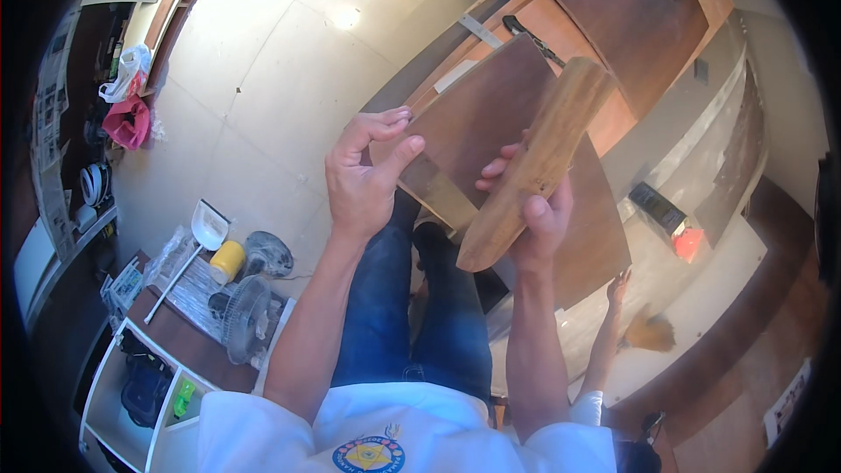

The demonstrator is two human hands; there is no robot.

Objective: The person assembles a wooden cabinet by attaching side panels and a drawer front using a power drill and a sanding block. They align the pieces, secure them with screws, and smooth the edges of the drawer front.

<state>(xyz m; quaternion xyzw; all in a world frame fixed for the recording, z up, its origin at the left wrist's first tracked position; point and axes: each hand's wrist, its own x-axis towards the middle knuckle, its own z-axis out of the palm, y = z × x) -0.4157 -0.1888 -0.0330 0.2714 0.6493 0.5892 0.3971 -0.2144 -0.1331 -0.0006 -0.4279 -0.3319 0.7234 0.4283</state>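
My right hand (541, 226) is wrapped round a long, thick piece of wood (547, 153), with the thumb on the near side and fingertips on the other. The wood is tilted, its lower end rounded and its upper end toward the bench. My left hand (363, 175) is held up by the left corner of a large brown board (491, 101). Its thumb and fingers are apart, with nothing visible between them; I cannot tell whether they touch the board. Behind the wood, the board spreads out to the right. A lighter wooden strip (438, 193) shows under its left edge.
Another brown panel (626, 13) lies on the bench. A black and red box (661, 210) and a brush (648, 331) are on the right. Another person's hand (618, 287) is by the board's right corner. A fan (252, 320) and dustpan (208, 226) stand left.
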